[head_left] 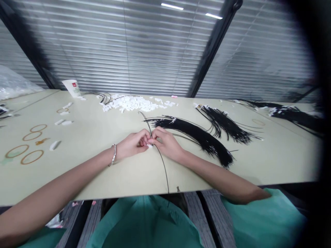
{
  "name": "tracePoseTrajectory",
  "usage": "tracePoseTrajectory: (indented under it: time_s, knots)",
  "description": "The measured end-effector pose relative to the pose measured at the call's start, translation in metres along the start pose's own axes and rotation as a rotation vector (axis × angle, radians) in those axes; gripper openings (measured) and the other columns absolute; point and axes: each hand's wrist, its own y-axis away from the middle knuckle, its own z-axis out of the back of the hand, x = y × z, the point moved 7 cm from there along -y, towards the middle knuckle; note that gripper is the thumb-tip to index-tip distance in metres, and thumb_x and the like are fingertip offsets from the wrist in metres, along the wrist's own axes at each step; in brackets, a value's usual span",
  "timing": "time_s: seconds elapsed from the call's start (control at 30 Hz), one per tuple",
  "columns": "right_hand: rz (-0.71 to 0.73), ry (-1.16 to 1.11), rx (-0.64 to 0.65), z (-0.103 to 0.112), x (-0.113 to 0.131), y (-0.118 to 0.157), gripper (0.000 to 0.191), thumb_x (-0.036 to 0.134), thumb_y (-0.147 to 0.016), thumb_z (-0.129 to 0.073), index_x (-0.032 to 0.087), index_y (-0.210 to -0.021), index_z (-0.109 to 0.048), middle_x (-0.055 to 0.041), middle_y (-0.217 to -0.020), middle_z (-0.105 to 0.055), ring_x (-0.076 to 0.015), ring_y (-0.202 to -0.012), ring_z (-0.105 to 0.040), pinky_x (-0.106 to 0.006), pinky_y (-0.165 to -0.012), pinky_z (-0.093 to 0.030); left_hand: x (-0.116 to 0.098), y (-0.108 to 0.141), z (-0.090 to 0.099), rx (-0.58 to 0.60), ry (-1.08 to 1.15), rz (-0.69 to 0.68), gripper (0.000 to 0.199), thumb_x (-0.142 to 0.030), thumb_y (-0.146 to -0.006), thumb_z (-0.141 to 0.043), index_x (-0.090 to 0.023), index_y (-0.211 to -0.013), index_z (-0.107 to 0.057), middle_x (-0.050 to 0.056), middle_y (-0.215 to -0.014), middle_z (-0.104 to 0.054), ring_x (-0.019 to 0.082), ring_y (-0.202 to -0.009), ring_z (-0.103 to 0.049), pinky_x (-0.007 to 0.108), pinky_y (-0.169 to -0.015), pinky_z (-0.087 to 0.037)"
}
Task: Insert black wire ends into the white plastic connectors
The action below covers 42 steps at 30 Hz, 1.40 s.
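Teal shirt, cable, illegibly lettered cup

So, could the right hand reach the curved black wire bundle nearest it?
Probably yes: the right hand is beside the curved black wire bundle, with nothing visible blocking it, though it seems busy with a single thin black wire.

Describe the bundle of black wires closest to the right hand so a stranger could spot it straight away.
Find the pale table in front of the window blinds. Just past the right hand lies the bundle of black wires. Unlike the looser, splayed bundle to its right, it is dense and bows in an arc.
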Motion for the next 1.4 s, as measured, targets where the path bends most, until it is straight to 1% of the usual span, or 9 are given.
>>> tracePoseTrajectory:
  time_s: [0.13,0.23,0.33,0.47,0.67,0.9,1.1,1.2,1.4]
  knots:
    - [-0.044,-0.143,-0.006,0.005,-0.009,-0.004,0.015,0.021,-0.091,-0.056,0.011,-0.081,-0.053,-0.0016,-0.084,-0.05,-0.0093,-0.08,-0.049,-0.018,-0.074,-0.037,0.001,0.0,-0.001,0.011,0.01,0.005,0.023,-0.023,-0.078,-0.052,-0.018,-0.098,-0.042,0.0,-0.088,-0.058,0.007,-0.076,-0.055,0.018,-0.068,-0.046]
    - [-0.12,-0.261,-0.11,0.027,-0.024,-0.009,0.019,0.027,-0.099,-0.041,0.013,-0.101,-0.053,-0.0027,-0.09,-0.053,-0.0093,-0.083,-0.052,-0.018,-0.074,-0.04,0.001,0.0,-0.001,0.006,0.015,0.01,0.023,-0.024,-0.079,-0.052,-0.017,-0.098,-0.042,0.002,-0.092,-0.06,0.007,-0.077,-0.056,0.02,-0.071,-0.047]
    - [-0.098,-0.084,-0.137,0.045,-0.034,-0.011,0.019,0.025,-0.099,-0.041,0.015,-0.101,-0.057,-0.0026,-0.093,-0.054,-0.01,-0.085,-0.051,-0.02,-0.078,-0.039,0.001,0.0,-0.001,0.008,0.012,0.009,0.023,-0.025,-0.079,-0.052,-0.017,-0.097,-0.043,0.003,-0.094,-0.06,0.007,-0.078,-0.056,0.02,-0.072,-0.047]
    - [0.066,0.276,0.072,0.029,-0.034,-0.008,0.007,0.015,-0.088,-0.059,0.016,-0.094,-0.063,-0.002,-0.095,-0.053,-0.0132,-0.092,-0.047,-0.024,-0.084,-0.035,0.001,0.0,-0.001,0.018,0.01,0.023,0.022,-0.026,-0.079,-0.053,-0.017,-0.098,-0.044,0.002,-0.094,-0.06,0.007,-0.078,-0.056,0.02,-0.072,-0.047]
    - [0.106,0.508,0.226,0.01,-0.031,-0.007,0.006,0.012,-0.09,-0.055,0.012,-0.085,-0.057,-0.0039,-0.088,-0.051,-0.0138,-0.083,-0.045,-0.024,-0.077,-0.032,0.002,-0.001,-0.002,0.016,0.025,0.022,0.021,-0.026,-0.08,-0.052,-0.018,-0.098,-0.044,0.002,-0.095,-0.06,0.007,-0.079,-0.055,0.022,-0.075,-0.047]
    - [0.192,0.736,0.234,0.005,-0.026,-0.004,0.01,0.014,-0.095,-0.047,0.008,-0.09,-0.054,-0.0089,-0.093,-0.046,-0.0173,-0.086,-0.042,-0.028,-0.079,-0.03,0.003,0.0,-0.001,0.014,0.031,0.02,0.021,-0.025,-0.079,-0.052,-0.017,-0.097,-0.045,0.003,-0.094,-0.061,0.008,-0.079,-0.056,0.022,-0.075,-0.048]
    - [0.18,0.637,0.3,0.012,-0.026,-0.004,0.011,0.021,-0.097,-0.049,0.012,-0.101,-0.053,-0.0061,-0.098,-0.047,-0.0159,-0.091,-0.043,-0.025,-0.081,-0.032,0.005,-0.001,-0.002,0.011,0.018,0.023,0.021,-0.024,-0.079,-0.052,-0.017,-0.097,-0.045,0.002,-0.094,-0.061,0.007,-0.078,-0.056,0.022,-0.074,-0.048]
    - [0.166,0.62,0.324,0.017,-0.027,-0.004,0.01,0.02,-0.096,-0.05,0.011,-0.094,-0.054,-0.005,-0.095,-0.048,-0.0144,-0.086,-0.043,-0.024,-0.079,-0.032,0.005,0.0,-0.002,0.013,0.012,0.022,0.021,-0.024,-0.079,-0.052,-0.017,-0.097,-0.045,0.002,-0.095,-0.061,0.007,-0.079,-0.056,0.022,-0.073,-0.048]
    - [0.17,0.722,0.267,0.011,-0.035,-0.005,0.012,0.018,-0.097,-0.046,0.009,-0.092,-0.051,-0.0071,-0.092,-0.047,-0.0153,-0.086,-0.042,-0.026,-0.08,-0.032,0.003,-0.001,-0.001,0.017,0.01,0.024,0.021,-0.024,-0.079,-0.052,-0.017,-0.097,-0.045,0.002,-0.094,-0.061,0.007,-0.078,-0.056,0.021,-0.073,-0.048]
